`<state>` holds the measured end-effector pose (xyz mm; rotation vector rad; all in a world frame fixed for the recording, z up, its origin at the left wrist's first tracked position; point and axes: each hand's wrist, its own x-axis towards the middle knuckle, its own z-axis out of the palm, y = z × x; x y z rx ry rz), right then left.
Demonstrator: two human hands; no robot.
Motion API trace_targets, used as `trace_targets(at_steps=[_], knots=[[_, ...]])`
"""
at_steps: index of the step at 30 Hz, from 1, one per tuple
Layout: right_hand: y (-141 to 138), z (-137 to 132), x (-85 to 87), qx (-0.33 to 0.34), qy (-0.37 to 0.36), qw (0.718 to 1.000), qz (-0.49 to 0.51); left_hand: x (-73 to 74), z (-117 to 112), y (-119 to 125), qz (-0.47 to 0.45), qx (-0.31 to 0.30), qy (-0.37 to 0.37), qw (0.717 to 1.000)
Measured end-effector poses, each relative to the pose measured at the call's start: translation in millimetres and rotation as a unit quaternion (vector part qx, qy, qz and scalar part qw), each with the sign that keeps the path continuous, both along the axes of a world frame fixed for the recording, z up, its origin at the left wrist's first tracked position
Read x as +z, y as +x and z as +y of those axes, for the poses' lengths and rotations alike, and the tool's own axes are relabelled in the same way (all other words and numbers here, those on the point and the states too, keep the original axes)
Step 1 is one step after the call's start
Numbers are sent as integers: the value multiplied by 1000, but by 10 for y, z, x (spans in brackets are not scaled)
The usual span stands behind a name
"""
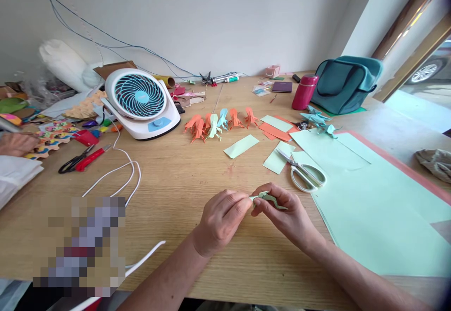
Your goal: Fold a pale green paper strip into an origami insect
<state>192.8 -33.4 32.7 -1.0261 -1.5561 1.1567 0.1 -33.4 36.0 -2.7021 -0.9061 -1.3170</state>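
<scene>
My left hand [221, 219] and my right hand [287, 214] meet low over the wooden table [176, 184], both pinched on a small folded light-green paper figure [268, 198]. My left fingertips grip its left end. My right hand holds its body, and a thin point sticks out to the right. A row of finished folded figures [220, 122], orange, pale green and blue, stands farther back. White-handled scissors [303, 172] lie just beyond my right hand.
Large light-green sheets [369, 198] cover the right side, with cut paper strips [241, 146] behind. A small fan [140, 102] and its white cable [121, 172] sit at left, near red scissors [82, 158]. A red bottle [305, 91] and a teal bag [345, 83] stand at back right. Another person's hand [16, 143] rests at far left.
</scene>
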Motion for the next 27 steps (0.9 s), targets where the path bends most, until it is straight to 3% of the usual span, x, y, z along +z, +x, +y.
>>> trace_targets(at_steps=[14,21,27], knots=[[-15,-26,-10,17,-19,999,43,-51,24,-6,-32,-44,-21,998],[-28,-43,34,36,-56,994,84,-7,32,10,-36,-32,39,998],[-27,-39,30,38,-58,994,87,-43,58,-8,-33,-44,44,998]])
